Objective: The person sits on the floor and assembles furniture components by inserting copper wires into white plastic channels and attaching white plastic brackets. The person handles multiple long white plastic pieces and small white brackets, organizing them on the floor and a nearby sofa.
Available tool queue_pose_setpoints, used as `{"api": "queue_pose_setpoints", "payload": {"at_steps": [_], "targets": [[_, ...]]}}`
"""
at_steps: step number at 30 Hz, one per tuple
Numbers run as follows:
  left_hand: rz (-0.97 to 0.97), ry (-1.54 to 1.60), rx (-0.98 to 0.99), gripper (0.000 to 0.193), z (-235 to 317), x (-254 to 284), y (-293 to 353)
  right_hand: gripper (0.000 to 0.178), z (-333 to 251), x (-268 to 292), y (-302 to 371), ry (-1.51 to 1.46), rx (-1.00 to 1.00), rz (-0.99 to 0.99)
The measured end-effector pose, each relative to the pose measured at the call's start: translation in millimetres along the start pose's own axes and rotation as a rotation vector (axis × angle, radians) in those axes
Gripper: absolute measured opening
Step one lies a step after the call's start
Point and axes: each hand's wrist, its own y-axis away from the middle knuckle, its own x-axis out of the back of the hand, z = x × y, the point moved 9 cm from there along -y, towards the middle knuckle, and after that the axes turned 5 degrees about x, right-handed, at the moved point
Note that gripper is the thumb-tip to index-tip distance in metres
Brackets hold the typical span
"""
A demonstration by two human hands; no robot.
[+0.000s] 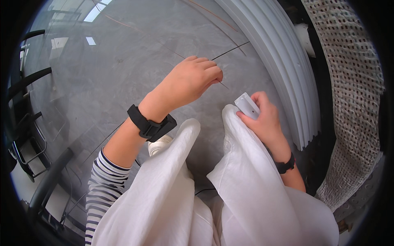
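Note:
My left hand (193, 79) is out in front of my knees, closed, with its fingers pinched on a thin wire. The wire's end (223, 85) pokes out past the fingertips, and a faint reddish length runs from the hand's other side toward the upper left. Beside my right knee, my right hand (266, 119) is wrapped round a short pale grey profile piece (247, 105). This piece is tilted, with its end facing the wire and a small hole in its side. The wire and the profile are apart.
Long light grey ribbed strips (283, 53) lie along my right, beside a beige openwork cloth (353, 82). An orange rod (215, 16) lies on the glossy grey floor (115, 74) ahead. Black-framed chairs (49, 180) stand at my left.

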Motion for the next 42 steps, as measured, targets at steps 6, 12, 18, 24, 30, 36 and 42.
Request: {"api": "queue_pose_setpoints", "payload": {"at_steps": [6, 12, 18, 24, 30, 36, 42], "targets": [[0.027, 0.121, -0.014, 0.007, 19.6, 0.5, 7.1, 0.046, -11.8, 0.9, 4.3, 0.12, 0.037, 0.035], [0.068, 0.124, -0.037, 0.008, 29.3, 4.6, 5.8, 0.046, -15.3, 3.1, 7.2, 0.162, 0.073, 0.072], [0.076, 0.136, -0.032, 0.008, 29.1, 3.0, 7.1, 0.045, -18.0, 5.0, 8.8, 0.174, 0.079, 0.087], [0.085, 0.142, -0.037, 0.008, 29.1, 1.3, 6.4, 0.045, -19.1, 5.7, 9.5, 0.187, 0.084, 0.098], [0.076, 0.137, -0.031, 0.008, 29.1, 0.9, 4.6, 0.045, -18.7, 4.8, 10.3, 0.192, 0.092, 0.101], [0.079, 0.134, -0.028, 0.007, 28.1, 0.2, 4.9, 0.045, -19.7, 4.6, 10.6, 0.209, 0.103, 0.104], [0.054, 0.119, -0.051, 0.007, 31.4, -1.1, 3.6, 0.044, -21.0, 2.9, 10.9, 0.205, 0.108, 0.101]]}}
